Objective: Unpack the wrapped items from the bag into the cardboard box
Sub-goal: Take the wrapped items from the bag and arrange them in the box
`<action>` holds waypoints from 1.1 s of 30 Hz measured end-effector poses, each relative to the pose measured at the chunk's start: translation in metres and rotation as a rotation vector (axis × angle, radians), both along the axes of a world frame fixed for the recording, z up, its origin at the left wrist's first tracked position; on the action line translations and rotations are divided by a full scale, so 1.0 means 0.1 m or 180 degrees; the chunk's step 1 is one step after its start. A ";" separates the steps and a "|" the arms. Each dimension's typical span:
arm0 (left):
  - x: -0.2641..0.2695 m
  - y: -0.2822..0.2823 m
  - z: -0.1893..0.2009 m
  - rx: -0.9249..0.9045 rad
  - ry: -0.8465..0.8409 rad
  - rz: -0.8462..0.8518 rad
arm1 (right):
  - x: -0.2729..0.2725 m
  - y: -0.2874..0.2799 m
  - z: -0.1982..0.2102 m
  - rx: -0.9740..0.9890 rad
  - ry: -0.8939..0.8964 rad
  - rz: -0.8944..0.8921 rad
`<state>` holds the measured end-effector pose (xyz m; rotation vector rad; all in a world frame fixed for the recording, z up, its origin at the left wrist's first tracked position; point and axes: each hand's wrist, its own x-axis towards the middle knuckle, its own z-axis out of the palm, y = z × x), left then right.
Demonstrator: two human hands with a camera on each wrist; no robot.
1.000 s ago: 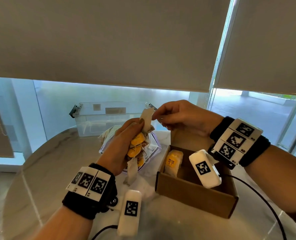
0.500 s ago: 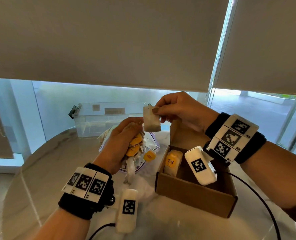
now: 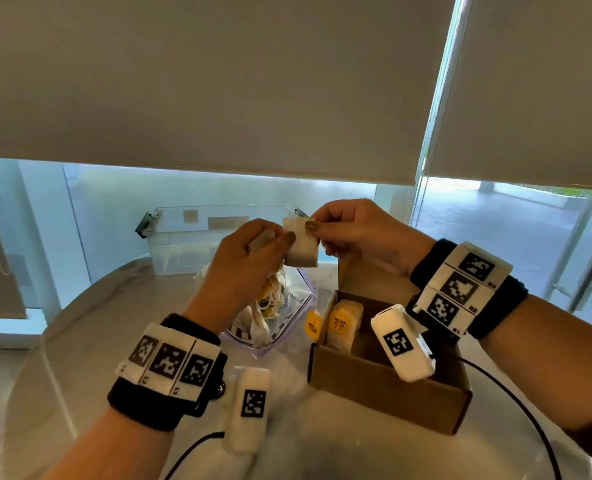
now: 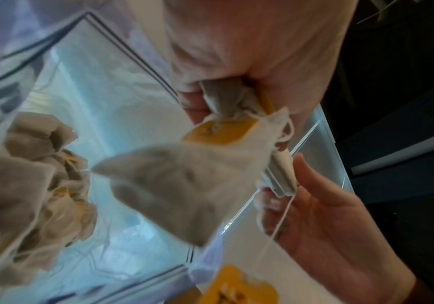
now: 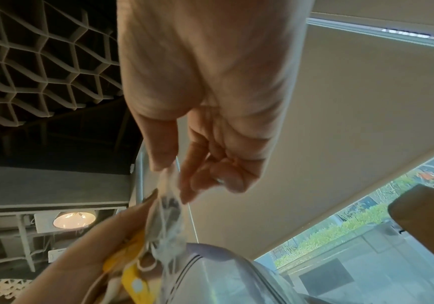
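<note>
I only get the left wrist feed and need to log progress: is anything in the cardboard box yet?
Observer: Yes. The head view shows the cardboard box open, with stacked tea bags standing at its left end.
Operator: Who holds the loose tea bag in front of my camera?
Observer: The right hand pinches the top edge of that tea bag between thumb and fingers, above the plastic bag.
Operator: And the yellow tag low in my picture?
Observer: The yellow tag hangs just outside the box's left wall, not inside it.
</note>
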<state>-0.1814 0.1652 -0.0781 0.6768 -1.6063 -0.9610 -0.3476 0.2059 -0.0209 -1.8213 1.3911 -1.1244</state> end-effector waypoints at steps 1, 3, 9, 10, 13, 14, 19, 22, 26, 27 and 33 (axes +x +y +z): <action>0.02 -0.01 0.03 -0.0027 0.0043 0.0013 | -0.01 0.00 -0.03 0.0196 -0.0180 0.0087; 0.05 -0.03 0.09 -0.0084 0.0079 0.0018 | -0.04 -0.01 -0.10 0.0683 -0.0216 0.0451; 0.04 -0.01 0.17 -0.0061 0.0094 0.0126 | 0.10 0.03 -0.36 0.0900 0.0568 0.0701; 0.03 -0.01 0.18 -0.0002 0.0139 0.0103 | 0.12 0.04 -0.37 0.0836 0.0644 0.0646; 0.06 -0.02 0.22 0.0129 0.0256 0.0018 | 0.13 0.07 -0.37 0.0795 0.1010 0.0530; 0.08 -0.02 0.23 0.0154 0.0294 -0.0009 | 0.12 0.08 -0.38 0.0781 0.1082 0.0496; 0.18 -0.08 0.30 0.0197 0.0386 0.0045 | 0.00 0.14 -0.35 0.0477 0.1079 0.0161; 0.21 -0.12 0.29 0.0282 0.0441 0.0072 | -0.03 0.22 -0.27 0.0085 0.0952 -0.0036; 0.16 -0.12 0.26 0.0301 0.0328 0.0054 | 0.02 0.34 -0.14 -0.0407 0.0842 -0.0131; 0.15 -0.11 0.25 0.0271 0.0284 0.0034 | 0.05 0.36 -0.11 -0.0490 0.0734 -0.0114; 0.05 -0.02 0.15 0.0227 -0.0132 -0.0024 | 0.08 0.25 -0.15 -0.0709 -0.0304 -0.0510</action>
